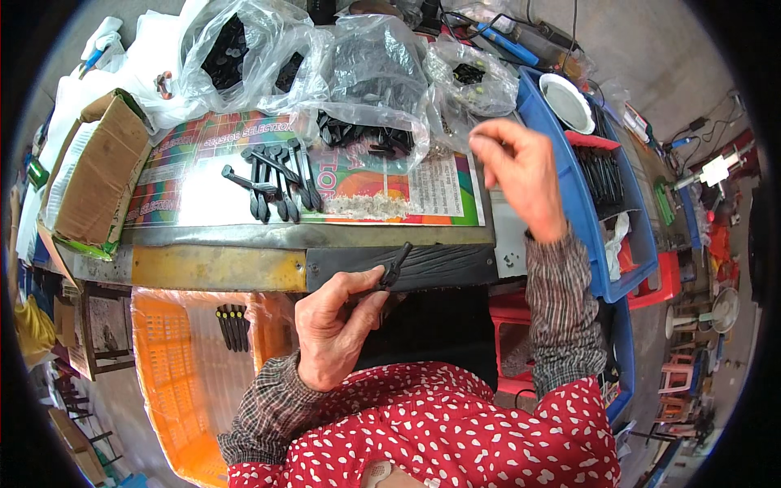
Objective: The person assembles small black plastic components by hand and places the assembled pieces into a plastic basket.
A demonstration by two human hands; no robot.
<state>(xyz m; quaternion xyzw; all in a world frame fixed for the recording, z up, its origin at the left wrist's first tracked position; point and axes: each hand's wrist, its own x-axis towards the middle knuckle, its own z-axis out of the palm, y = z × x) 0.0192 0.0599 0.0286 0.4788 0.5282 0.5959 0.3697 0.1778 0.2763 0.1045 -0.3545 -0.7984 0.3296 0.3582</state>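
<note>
Pieces [275, 167] lie toward the front edge of the table [325, 236], presumably for reach. Left hand [338, 329] pinches a black piece [394, 268]; right hand [525, 175] curls, contents unclear.

Black part [395, 267], white-flecked red garment [455, 419]

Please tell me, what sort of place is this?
Probably a small workshop for handwork on parts: many similar black pieces lie on a worn workbench, clear plastic bags hold more dark parts, and an orange crate stands below.
</note>
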